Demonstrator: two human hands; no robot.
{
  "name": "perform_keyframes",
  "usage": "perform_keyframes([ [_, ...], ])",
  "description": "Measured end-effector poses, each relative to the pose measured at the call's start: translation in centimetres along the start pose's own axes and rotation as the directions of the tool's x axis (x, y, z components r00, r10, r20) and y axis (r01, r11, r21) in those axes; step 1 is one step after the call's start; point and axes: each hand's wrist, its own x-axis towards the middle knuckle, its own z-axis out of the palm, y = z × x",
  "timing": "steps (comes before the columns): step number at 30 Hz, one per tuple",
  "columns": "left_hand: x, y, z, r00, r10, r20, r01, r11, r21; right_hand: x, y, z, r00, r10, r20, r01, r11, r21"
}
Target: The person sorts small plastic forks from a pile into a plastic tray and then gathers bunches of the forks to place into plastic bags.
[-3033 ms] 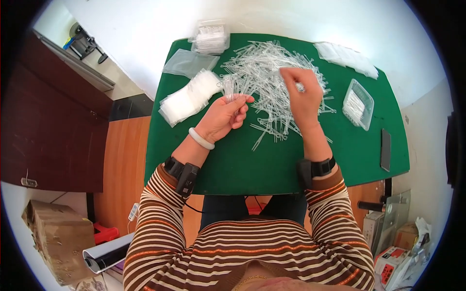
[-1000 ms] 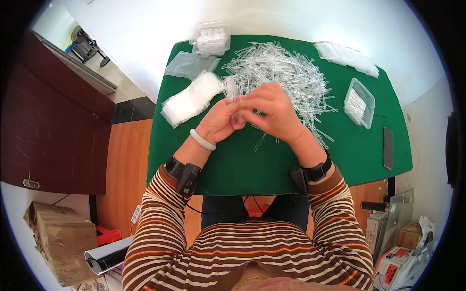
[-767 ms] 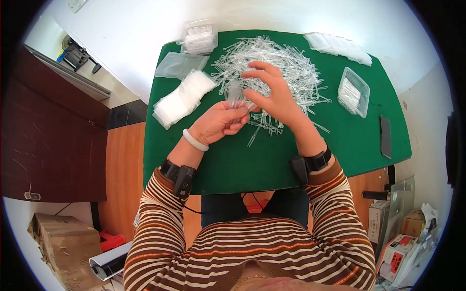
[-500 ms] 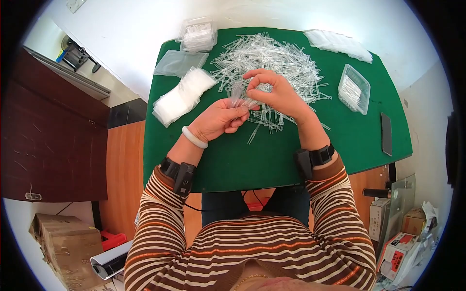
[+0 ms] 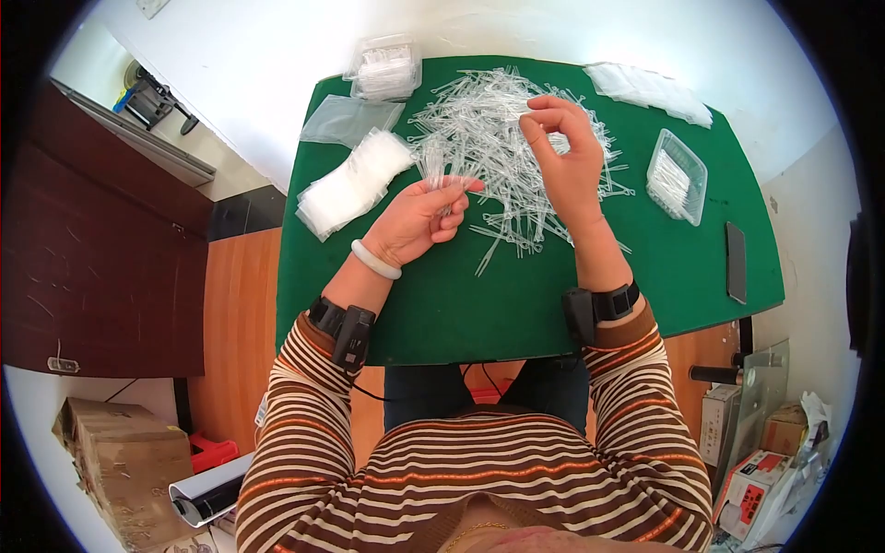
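My left hand (image 5: 422, 221) is closed around a fanned bunch of clear plastic two-pronged picks (image 5: 441, 164), whose ends stick up past the thumb. Beyond and to the right lies a large loose pile of the same picks (image 5: 498, 115), some with a small loop at one end. Over the right part of this pile, my right hand (image 5: 570, 152) is raised with thumb and index finger brought together. Whether a pick is between those fingertips is too small to make out.
A stack of translucent bags (image 5: 355, 184) lies left of my left hand, near a flat clear bag (image 5: 346, 120). A filled clear tub (image 5: 385, 69) stands behind. At right are an open clear tray (image 5: 678, 175) of picks, white packets (image 5: 650, 90) and a phone (image 5: 735, 261).
My right hand has moved away from the left hand, up and to the right over the pile. My left hand keeps its hold on the bunch, which now stands more upright.
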Motion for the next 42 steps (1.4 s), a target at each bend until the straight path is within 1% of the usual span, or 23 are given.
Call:
perform_keyframes([
  [1,0.1,0.1,-0.1,1.0,0.014,-0.001,-0.014,0.999,-0.046,0.0,-0.4,0.2,1.0,-0.005,0.003,0.005,1.0,0.006],
  [2,0.1,0.1,-0.2,1.0,0.029,-0.003,-0.029,0.995,-0.091,0.0,-0.8,0.4,0.984,-0.173,0.053,0.176,0.982,-0.063],
  [4,0.1,0.0,-0.5,0.999,0.048,-0.009,-0.049,0.99,-0.135,-0.3,-1.8,1.1,0.862,-0.474,0.178,0.502,0.848,-0.172],
  [5,0.1,-0.2,-0.8,0.997,0.08,-0.001,-0.079,0.983,-0.163,-0.6,-2.3,1.5,0.86,-0.478,0.177,0.505,0.847,-0.168],
  [7,0.1,-0.3,-0.8,0.99,0.143,0.016,-0.136,0.966,-0.22,-1.4,-3.2,2.3,0.81,-0.505,0.299,0.554,0.826,-0.106],
  [12,0.1,-0.1,-0.6,0.989,0.142,-0.039,-0.147,0.958,-0.247,-2.0,-3.5,2.3,0.722,-0.485,0.493,0.581,0.812,-0.052],
  [13,0.1,-0.1,-0.5,0.989,0.139,-0.053,-0.147,0.967,-0.209,-2.1,-3.4,2.3,0.723,-0.485,0.493,0.58,0.813,-0.052],
  [17,0.0,-0.4,0.1,0.988,0.14,-0.061,-0.143,0.988,-0.062,-2.0,-2.7,2.1,0.765,-0.419,0.49,0.449,0.891,0.06],
  [19,0.0,-0.7,0.6,0.987,0.161,-0.019,-0.159,0.984,0.076,-1.7,-2.6,2.2,0.902,-0.291,0.32,0.316,0.948,-0.028],
  [20,0.0,-0.9,0.7,0.988,0.157,-0.012,-0.156,0.985,0.073,-1.6,-2.6,2.3,0.948,-0.223,0.226,0.243,0.968,-0.063],
  [21,0.1,-1.1,0.7,0.989,0.148,-0.021,-0.141,0.971,0.192,-1.7,-2.8,2.3,0.949,-0.22,0.225,0.241,0.968,-0.07],
  [23,0.2,-1.5,0.5,0.99,0.136,-0.044,-0.105,0.901,0.422,-2.1,-3.2,2.6,0.962,-0.023,0.271,0.037,0.998,-0.045],
  [24,0.4,-1.8,0.4,0.99,0.133,-0.043,-0.103,0.901,0.422,-2.2,-3.3,2.6,0.952,0.075,0.296,-0.067,0.997,-0.034],
  [25,0.6,-2.3,0.2,0.981,0.183,-0.061,-0.138,0.886,0.442,-2.2,-3.1,2.6,0.952,0.076,0.296,-0.069,0.997,-0.035],
  [27,0.6,-2.5,0.6,0.955,0.28,-0.096,-0.201,0.852,0.483,-1.9,-2.6,2.2,0.887,0.108,0.449,-0.127,0.992,0.013],
  [28,0.6,-2.4,0.5,0.956,0.278,-0.097,-0.199,0.853,0.481,-1.8,-2.3,2.0,0.844,0.118,0.522,-0.158,0.987,0.032],
  [29,0.5,-2.2,0.4,0.975,0.212,-0.07,-0.166,0.899,0.405,-1.7,-1.8,1.9,0.844,0.12,0.524,-0.16,0.987,0.031],
  [31,0.2,-1.4,0.4,0.996,0.086,0.004,-0.084,0.965,0.249,-1.7,-0.7,1.9,0.737,0.279,0.616,-0.485,0.852,0.195],
  [32,0.1,-1.2,0.6,0.996,0.086,0.004,-0.084,0.965,0.249,-1.6,-0.4,1.8,0.664,0.334,0.669,-0.628,0.735,0.257],
  [35,-0.4,-0.7,0.9,0.995,0.002,0.099,-0.007,0.999,0.05,-1.3,0.7,1.2,0.634,0.31,0.709,-0.647,0.714,0.266],
  [37,-0.6,-0.4,1.3,0.996,-0.002,0.093,-0.001,1.0,0.03,-1.2,0.4,1.2,0.618,0.297,0.728,-0.657,0.704,0.27],
  [40,-0.6,-0.2,1.4,0.997,-0.009,0.08,0.009,1.0,-0.01,-1.2,-0.2,1.2,0.698,0.308,0.647,-0.645,0.663,0.38],
  [42,-0.4,-0.4,1.1,0.995,0.005,0.102,-0.006,1.0,0.01,-1.2,-0.2,1.3,0.694,0.312,0.649,-0.636,0.688,0.35],
])
